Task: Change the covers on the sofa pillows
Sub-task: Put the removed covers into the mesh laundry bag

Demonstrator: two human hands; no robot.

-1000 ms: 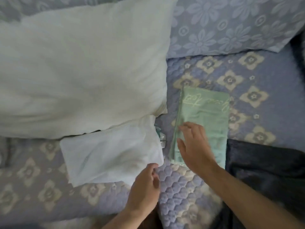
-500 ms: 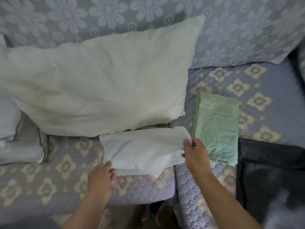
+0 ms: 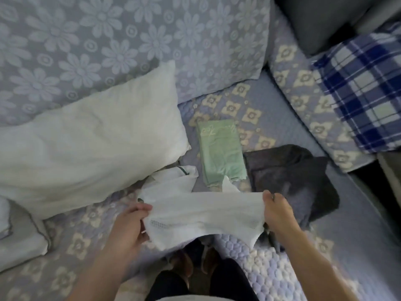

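Two hands, left hand (image 3: pixel 128 222) and right hand (image 3: pixel 278 213), each pinching an end of one white pillow cover (image 3: pixel 204 216), held stretched above the sofa seat (image 3: pixel 271 276), probably to find its opening; bare pillow (image 3: pixel 91 151) lying just behind, folded green cover (image 3: pixel 221 153) beside it.

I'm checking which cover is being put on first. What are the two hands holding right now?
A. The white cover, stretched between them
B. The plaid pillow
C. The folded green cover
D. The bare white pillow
A: the left hand and right hand each grip an end of the white cover, while the green cover lies folded and untouched on the sofa.
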